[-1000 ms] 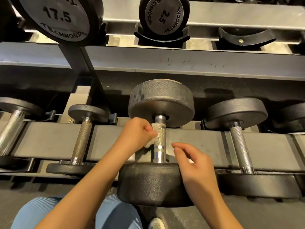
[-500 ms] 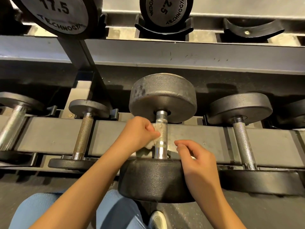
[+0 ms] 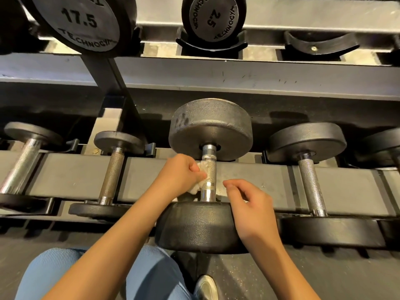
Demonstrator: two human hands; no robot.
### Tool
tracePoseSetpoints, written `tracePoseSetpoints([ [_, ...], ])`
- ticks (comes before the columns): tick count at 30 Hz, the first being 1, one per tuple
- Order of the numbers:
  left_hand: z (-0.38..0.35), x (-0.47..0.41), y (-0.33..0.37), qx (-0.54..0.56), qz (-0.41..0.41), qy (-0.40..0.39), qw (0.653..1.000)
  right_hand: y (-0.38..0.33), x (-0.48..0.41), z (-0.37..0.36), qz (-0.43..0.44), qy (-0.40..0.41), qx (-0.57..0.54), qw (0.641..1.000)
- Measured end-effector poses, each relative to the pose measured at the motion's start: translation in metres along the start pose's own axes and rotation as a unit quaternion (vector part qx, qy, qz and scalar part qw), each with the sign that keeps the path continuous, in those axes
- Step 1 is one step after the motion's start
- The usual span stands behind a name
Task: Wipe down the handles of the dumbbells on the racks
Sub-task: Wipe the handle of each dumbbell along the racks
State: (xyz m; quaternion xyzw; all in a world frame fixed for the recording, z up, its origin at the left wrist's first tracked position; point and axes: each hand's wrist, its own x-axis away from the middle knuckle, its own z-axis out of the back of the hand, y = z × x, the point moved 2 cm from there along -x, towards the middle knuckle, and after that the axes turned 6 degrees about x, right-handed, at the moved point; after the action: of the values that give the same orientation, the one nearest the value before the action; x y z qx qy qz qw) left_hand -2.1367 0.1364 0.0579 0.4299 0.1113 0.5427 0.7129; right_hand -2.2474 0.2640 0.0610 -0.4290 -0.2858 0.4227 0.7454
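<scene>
A big black dumbbell [image 3: 211, 128] lies on the lower rack rail, its chrome knurled handle [image 3: 209, 169] pointing away from me. My left hand [image 3: 179, 174] grips a crumpled white cloth [image 3: 202, 167] and presses it against the left side of that handle. The cloth passes under the handle, and a pale end shows on the right. There my right hand [image 3: 253, 208] has its fingers curled, pinching that end just above the near weight head [image 3: 199, 228].
Smaller dumbbells lie to the right [image 3: 310, 182], left [image 3: 112, 174] and far left [image 3: 19, 167] on the grey rail [image 3: 270, 180]. The upper shelf holds dumbbells marked 17.5 [image 3: 80, 22] and 2.5 [image 3: 213, 18], plus a bare cradle [image 3: 320, 44]. My blue-clad knee [image 3: 65, 273] and shoe [image 3: 205, 286] are below.
Both hands stay at the centre handle with the cloth. Only the view shifts slightly.
</scene>
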Motion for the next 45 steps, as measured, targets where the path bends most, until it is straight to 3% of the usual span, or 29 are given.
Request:
tracePoseSetpoints([
  [5, 0.002, 0.012, -0.003, -0.027, 0.017, -0.078, 0.996, 0.000, -0.001, 0.000, -0.003, -0.014, -0.001, 1.000],
  [10, 0.003, 0.019, 0.012, 0.153, -0.058, -0.019, 0.986, -0.005, -0.023, 0.002, -0.006, -0.067, -0.040, 0.997],
  [15, 0.005, 0.024, 0.030, 0.152, -0.134, 0.005, 0.979, -0.015, -0.051, 0.008, -0.036, -0.066, -0.106, 0.992],
  [20, 0.035, 0.014, 0.035, 0.057, -0.268, 0.196, 0.941, -0.012, -0.074, 0.010, -0.022, -0.055, 0.116, 0.991],
  [22, 0.038, 0.003, 0.033, 0.014, -0.261, 0.187, 0.947, -0.009, -0.081, -0.002, -0.023, -0.070, 0.151, 0.986],
  [28, 0.033, -0.004, 0.026, -0.008, -0.258, 0.189, 0.948, -0.012, -0.100, -0.016, 0.017, 0.034, 0.138, 0.990],
  [36, 0.030, -0.002, 0.028, -0.002, -0.249, 0.199, 0.948, 0.004, -0.078, -0.008, -0.036, -0.113, 0.056, 0.991],
  [42, 0.029, 0.000, 0.028, -0.010, -0.242, 0.192, 0.951, -0.001, -0.098, -0.013, 0.009, -0.002, 0.079, 0.997],
  [45, 0.029, 0.000, 0.029, -0.012, -0.239, 0.193, 0.952, 0.000, -0.102, -0.014, 0.011, 0.009, 0.062, 0.998],
])
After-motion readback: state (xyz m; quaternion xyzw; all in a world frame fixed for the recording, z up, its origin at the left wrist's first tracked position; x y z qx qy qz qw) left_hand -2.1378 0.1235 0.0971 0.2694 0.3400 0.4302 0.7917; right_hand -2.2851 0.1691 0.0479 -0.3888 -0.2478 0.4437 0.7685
